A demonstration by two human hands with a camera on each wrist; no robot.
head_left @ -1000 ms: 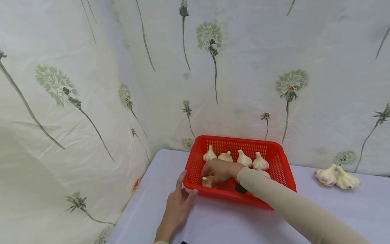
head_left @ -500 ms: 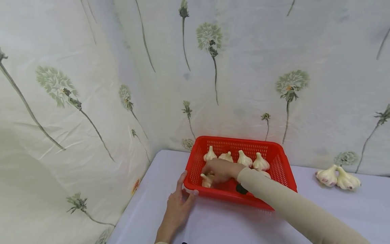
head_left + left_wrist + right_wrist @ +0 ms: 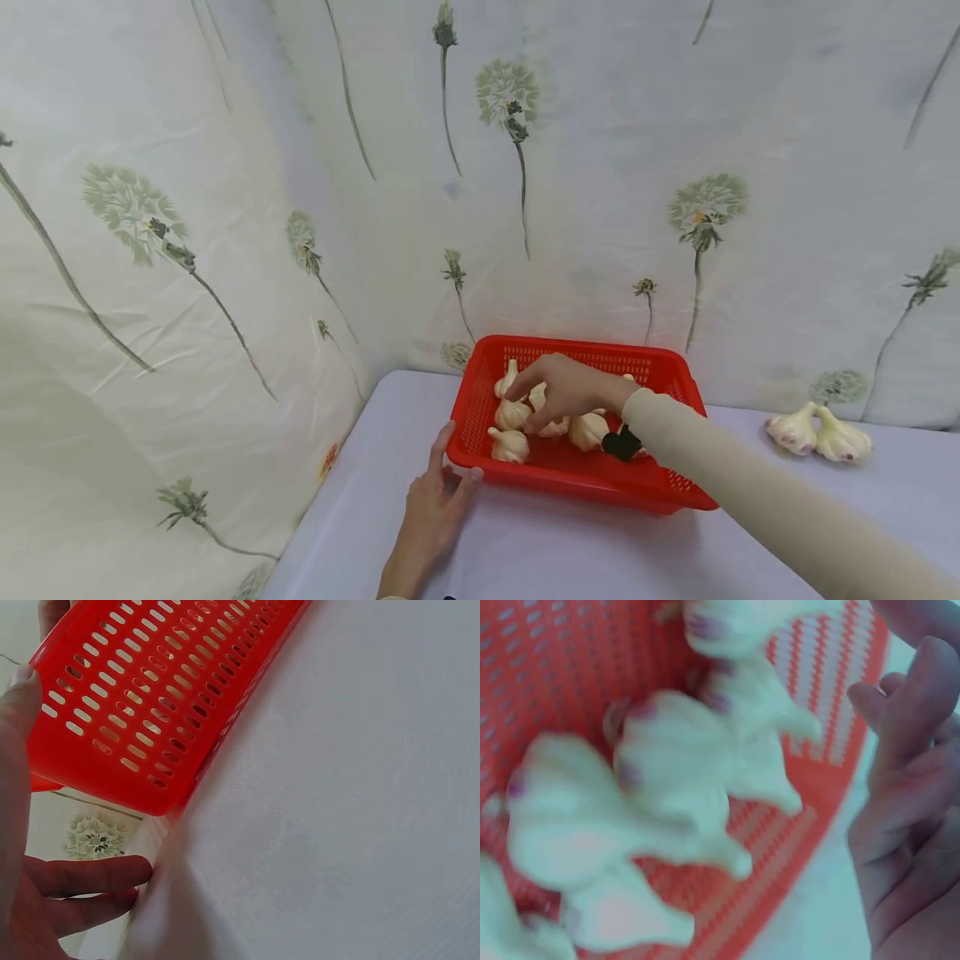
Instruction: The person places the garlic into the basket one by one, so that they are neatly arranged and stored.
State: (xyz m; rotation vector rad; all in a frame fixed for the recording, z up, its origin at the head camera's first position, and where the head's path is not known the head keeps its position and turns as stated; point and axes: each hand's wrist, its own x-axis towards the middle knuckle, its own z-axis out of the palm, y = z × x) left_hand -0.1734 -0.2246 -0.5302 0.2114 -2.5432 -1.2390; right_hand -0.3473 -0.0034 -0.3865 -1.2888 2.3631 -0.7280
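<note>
Several whole garlic bulbs lie in a red plastic basket with slotted sides. My right hand is over the basket with loosely bent fingers, and nothing shows between them. In the right wrist view, that hand appears at the right edge, beside the bulbs. At the basket's near left corner rests my left hand, its index finger along the left side and its thumb at the front rim. The left wrist view shows the thumb against the basket and two other fingers stretched out near the tabletop.
Two more garlic bulbs lie together on the table to the right of the basket. A pale cloth covers the table. Behind and to the left hangs a curtain with a dandelion print.
My right hand has let go of the garlic bulb at the near left of the basket and has risen up and to the right. The left hand stays at the corner.
</note>
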